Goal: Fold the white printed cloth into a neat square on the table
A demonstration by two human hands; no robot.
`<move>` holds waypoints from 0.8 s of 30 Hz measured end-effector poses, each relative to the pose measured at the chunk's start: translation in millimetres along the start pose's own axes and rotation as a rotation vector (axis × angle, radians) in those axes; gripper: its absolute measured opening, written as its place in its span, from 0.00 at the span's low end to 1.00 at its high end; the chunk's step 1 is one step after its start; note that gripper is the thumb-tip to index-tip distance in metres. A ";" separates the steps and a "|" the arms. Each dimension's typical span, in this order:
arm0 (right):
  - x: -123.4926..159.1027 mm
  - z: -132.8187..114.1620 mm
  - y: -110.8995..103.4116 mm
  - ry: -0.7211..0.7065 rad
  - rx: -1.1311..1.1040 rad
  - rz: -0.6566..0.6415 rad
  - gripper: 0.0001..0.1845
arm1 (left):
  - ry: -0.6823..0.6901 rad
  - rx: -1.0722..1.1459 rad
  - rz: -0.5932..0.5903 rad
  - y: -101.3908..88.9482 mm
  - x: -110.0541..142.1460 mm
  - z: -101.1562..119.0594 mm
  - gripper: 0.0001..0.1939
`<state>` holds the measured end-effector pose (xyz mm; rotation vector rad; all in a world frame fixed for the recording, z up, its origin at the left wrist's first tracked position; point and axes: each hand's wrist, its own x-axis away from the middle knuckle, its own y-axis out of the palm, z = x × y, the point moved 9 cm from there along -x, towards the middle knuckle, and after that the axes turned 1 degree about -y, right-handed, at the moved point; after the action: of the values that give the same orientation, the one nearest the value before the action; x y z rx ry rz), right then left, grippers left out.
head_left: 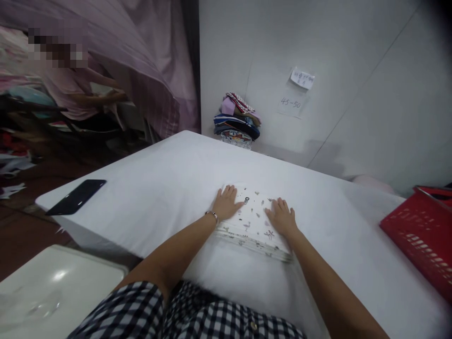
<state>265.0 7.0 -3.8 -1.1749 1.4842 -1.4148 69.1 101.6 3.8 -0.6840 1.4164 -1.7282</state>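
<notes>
A folded white cloth with small dark prints (pixel 253 225) lies on the white table (pixel 169 188) in front of me. My left hand (pixel 226 202) rests flat on the cloth's left part, fingers stretched out, a bracelet on the wrist. My right hand (pixel 281 216) lies flat on the cloth's right part, fingers also spread. Neither hand holds anything.
A black phone (pixel 76 197) lies near the table's left corner. A red plastic basket (pixel 420 235) stands at the right edge. A stack of folded clothes (pixel 236 117) sits against the wall at the back. Another person in pink (pixel 70 84) works at the far left. A white surface (pixel 52 282) is at lower left.
</notes>
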 end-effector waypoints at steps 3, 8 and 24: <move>19.9 -20.8 -3.8 -0.091 -0.003 0.049 0.37 | 0.007 0.000 0.019 0.1 0.0 0.1 0.36; 44.8 -37.3 19.7 -0.172 -0.024 -0.001 0.36 | 0.001 0.008 0.026 1.8 0.7 -0.8 0.36; 43.0 -39.7 16.5 -0.183 -0.044 0.017 0.36 | 0.112 -0.002 0.019 -13.1 48.9 5.2 0.33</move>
<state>212.9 -23.0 -13.4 -1.2800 1.3995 -1.2340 43.4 58.9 14.3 -0.5802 1.4965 -1.7740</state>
